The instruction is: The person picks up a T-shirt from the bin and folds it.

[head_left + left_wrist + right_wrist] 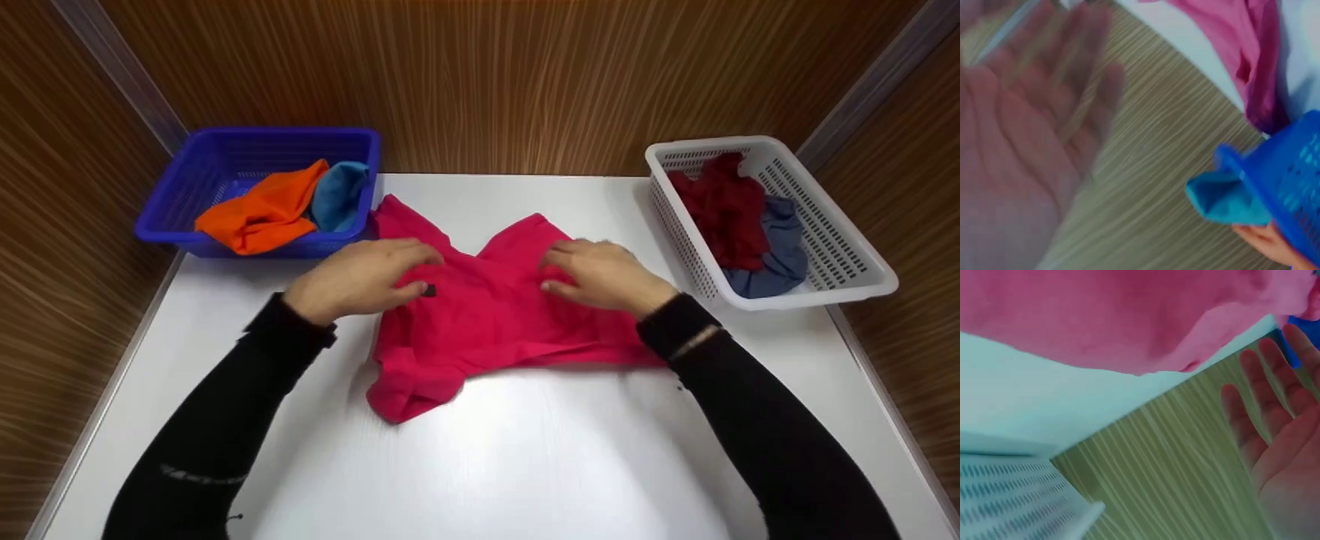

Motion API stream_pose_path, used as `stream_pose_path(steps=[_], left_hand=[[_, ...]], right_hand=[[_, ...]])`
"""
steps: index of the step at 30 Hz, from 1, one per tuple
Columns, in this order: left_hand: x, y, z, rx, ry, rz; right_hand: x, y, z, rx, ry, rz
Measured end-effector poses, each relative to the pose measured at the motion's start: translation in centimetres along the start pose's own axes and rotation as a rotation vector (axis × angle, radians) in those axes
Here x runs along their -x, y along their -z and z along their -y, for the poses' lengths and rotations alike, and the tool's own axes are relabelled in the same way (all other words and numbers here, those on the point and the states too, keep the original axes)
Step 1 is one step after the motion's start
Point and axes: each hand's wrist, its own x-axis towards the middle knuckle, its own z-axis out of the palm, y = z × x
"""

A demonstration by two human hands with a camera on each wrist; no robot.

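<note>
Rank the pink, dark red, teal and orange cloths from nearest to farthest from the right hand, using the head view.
1. Pink cloth: spread beneath the right hand.
2. Dark red cloth: right side, in the white basket.
3. Teal cloth: left side, in the blue basket.
4. Orange cloth: same basket, farther left.

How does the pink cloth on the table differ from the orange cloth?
The pink cloth lies largely spread on the white table; the orange cloth is bunched in the blue basket, lapping over its front rim. The pink cloth shows far more surface than the orange cloth. Both look creased.
</note>
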Motion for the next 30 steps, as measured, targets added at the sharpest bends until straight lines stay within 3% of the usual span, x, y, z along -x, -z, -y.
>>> stream_pose_path(steps=[3,6,11,15,21,26,30], left_hand=[[-2.2,-1.9,0.3,-0.041,0.050,0.020],[-3.9,-4.0,0.6,-0.045,0.095,0.101],[-5.2,-6.4,1.0,-0.066,0.144,0.167],[-5.3,-7.0,1.2,-0.058,0.160,0.191],[-4.9,-7.4,2.2,0.000,0.167,0.219],[-4.8,-7.6,3.1,0.008,0.126,0.212],[-5.2,-7.7,3.5,-0.008,0.094,0.207]], right_hand=[[-2.4,-0.5,-0.7,-0.111,-0.028,0.084],[-4.3,-1.1,-1.0,-0.202,-0.041,0.167],[-6.2,-2.3,-1.6,-0.249,-0.084,0.258],[-6.2,-2.8,-2.1,-0.266,-0.150,0.279],[-5.0,-2.4,-3.8,-0.263,-0.320,0.282],[-4.1,-2.1,-5.3,-0.251,-0.437,0.310],[-3.8,-2.1,-5.8,-0.255,-0.467,0.324]])
